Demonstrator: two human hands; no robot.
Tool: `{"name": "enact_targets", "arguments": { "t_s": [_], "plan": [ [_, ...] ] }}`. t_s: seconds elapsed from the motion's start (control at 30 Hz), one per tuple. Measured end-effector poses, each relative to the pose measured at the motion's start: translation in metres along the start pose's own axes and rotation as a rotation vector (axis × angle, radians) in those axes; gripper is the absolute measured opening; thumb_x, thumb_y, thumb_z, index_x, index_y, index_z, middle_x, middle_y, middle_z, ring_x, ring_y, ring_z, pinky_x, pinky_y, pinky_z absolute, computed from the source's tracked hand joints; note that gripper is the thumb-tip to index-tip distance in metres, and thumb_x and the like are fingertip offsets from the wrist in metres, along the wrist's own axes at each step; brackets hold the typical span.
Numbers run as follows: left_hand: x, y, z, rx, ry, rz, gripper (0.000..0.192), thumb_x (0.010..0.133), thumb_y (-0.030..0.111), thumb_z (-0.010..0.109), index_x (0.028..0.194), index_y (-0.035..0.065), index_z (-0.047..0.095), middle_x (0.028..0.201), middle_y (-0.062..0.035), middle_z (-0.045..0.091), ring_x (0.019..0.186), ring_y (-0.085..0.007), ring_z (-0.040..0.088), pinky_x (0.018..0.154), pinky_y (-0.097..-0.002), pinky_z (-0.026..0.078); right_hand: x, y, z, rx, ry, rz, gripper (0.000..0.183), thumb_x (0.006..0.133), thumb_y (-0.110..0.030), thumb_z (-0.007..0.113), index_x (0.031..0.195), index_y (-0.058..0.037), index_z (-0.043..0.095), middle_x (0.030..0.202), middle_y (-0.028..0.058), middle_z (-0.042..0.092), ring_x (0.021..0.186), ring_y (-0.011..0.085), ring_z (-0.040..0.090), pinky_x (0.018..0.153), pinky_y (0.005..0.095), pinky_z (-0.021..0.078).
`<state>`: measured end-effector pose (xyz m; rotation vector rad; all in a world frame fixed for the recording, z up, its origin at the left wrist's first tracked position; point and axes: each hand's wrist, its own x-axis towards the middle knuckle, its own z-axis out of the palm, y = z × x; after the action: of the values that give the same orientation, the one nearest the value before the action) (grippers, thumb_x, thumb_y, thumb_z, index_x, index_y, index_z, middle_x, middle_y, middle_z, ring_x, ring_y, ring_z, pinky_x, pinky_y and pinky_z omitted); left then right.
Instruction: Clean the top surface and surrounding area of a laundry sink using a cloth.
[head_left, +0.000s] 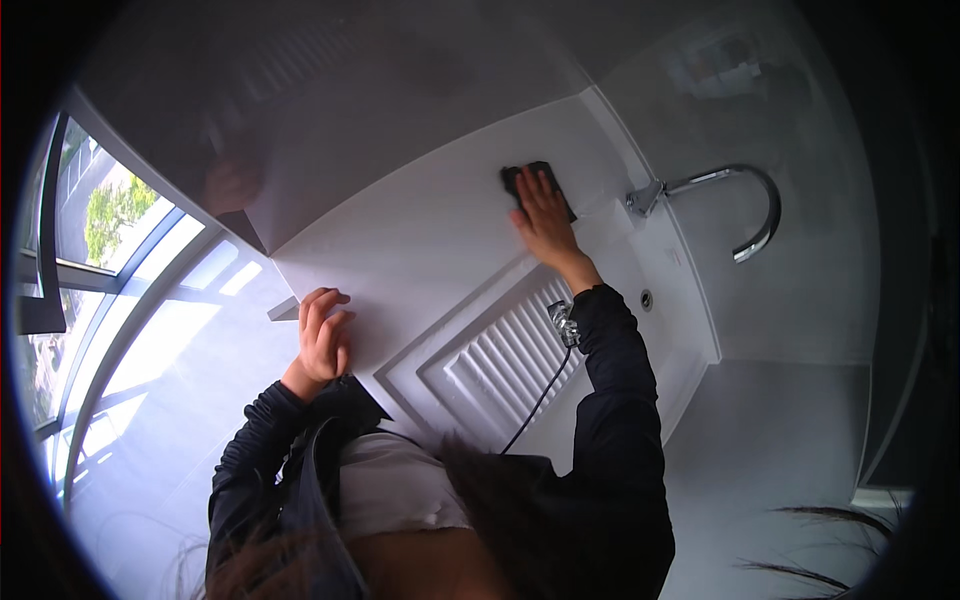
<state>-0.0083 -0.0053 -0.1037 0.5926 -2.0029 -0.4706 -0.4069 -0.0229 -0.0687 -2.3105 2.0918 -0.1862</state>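
My right hand (546, 225) lies flat, fingers extended, on a dark cloth (557, 181) against the white counter (420, 217) of a laundry sink. Part of the cloth is hidden under the fingers. My left hand (322, 335) is at the counter's left front edge, with fingers bent and somewhat apart and nothing visible in it. Between the hands and my body is the sink's ribbed washboard (502, 352). By my right sleeve is a small, shiny wrapped object (561, 324), with a dark cable (536, 409) running from it toward my body.
A chrome gooseneck faucet (772, 199) rises at the right rear of the sink. An overflow hole (646, 300) shows in the basin's right wall. A glossy grey panel (375, 97) borders the counter's far side. Curved windows (120, 225) stand on the left beside the sunlit floor (180, 390).
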Motion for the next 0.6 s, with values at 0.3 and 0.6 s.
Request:
{"name": "enact_targets", "arguments": {
  "t_s": [0.3, 0.6],
  "plan": [
    [-0.006, -0.004, 0.000, 0.010, 0.005, -0.009, 0.037, 0.060, 0.014, 0.048, 0.092, -0.0040, 0.052, 0.101, -0.0230, 0.052, 0.093, -0.0391, 0.050, 0.083, -0.0472, 0.040, 0.053, 0.112, 0.019, -0.184, 0.084, 0.318, 0.054, 0.095, -0.037, 0.030, 0.140, -0.0069, 0.025, 0.147, 0.0110, 0.021, 0.136, 0.0327, 0.018, 0.103, 0.0531, 0.0259],
    [-0.001, 0.001, 0.002, -0.016, 0.044, -0.007, 0.036, 0.060, 0.015, 0.049, 0.091, -0.0041, 0.053, 0.098, -0.0207, 0.053, 0.094, -0.0372, 0.051, 0.087, -0.0481, 0.037, 0.063, 0.089, 0.018, -0.120, -0.028, 0.525, 0.079, 0.088, -0.055, 0.037, 0.141, -0.0012, 0.016, 0.148, 0.0183, 0.013, 0.136, 0.0377, 0.010, 0.108, 0.0500, 0.0174]
  ]
}}
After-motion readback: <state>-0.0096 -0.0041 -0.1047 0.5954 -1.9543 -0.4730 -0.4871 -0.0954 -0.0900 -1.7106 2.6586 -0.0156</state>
